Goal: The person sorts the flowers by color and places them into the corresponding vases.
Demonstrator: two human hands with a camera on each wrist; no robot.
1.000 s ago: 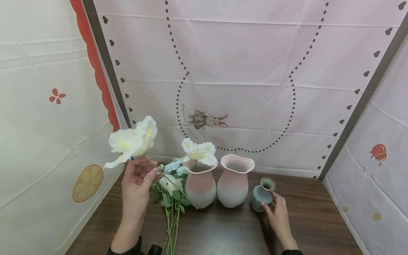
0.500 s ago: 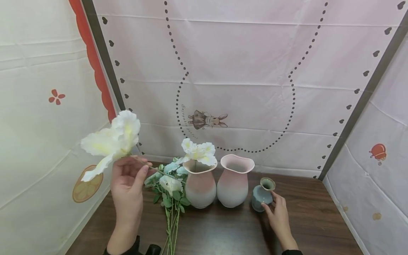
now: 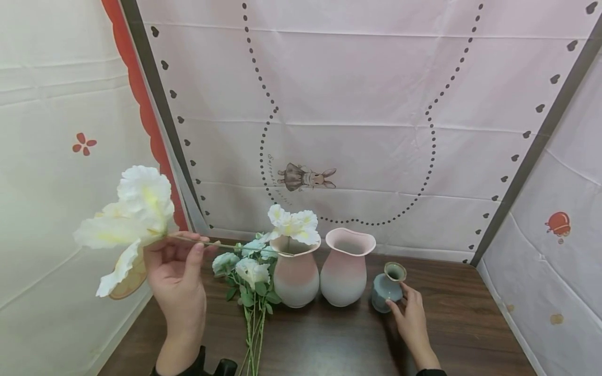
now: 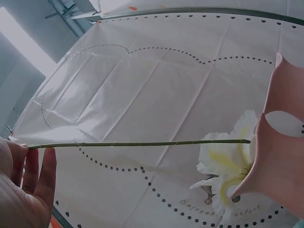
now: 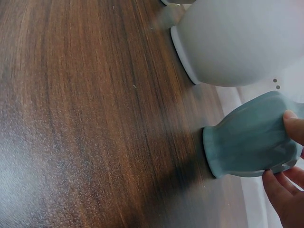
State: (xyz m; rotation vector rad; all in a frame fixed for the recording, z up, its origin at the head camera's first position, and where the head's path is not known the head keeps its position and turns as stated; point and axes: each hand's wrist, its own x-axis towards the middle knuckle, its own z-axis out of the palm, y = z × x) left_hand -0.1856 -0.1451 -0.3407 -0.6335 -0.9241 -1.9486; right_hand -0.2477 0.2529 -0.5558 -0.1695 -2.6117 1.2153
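My left hand pinches an artificial white iris with a yellow centre, close under its bloom. In the left wrist view its bare green stem runs almost level, the tip near the rim of a pink-and-white vase. That left pink-and-white vase stands upright and bears another white iris. A matching vase stands just right of it. Farther right, my right hand grips a small blue-green vase by its body, thumb on one side and fingers on the other; it stands on the table.
A bunch of pale blue and white artificial flowers lies left of the vases, its stems pointing toward me. Wood-grain table surface lies in front. Printed cloth walls enclose the table behind and at both sides.
My left hand has moved left with the iris, and its stem has swung from slanting down to nearly level, its tip rising to the left vase's rim. The right hand has stayed still.
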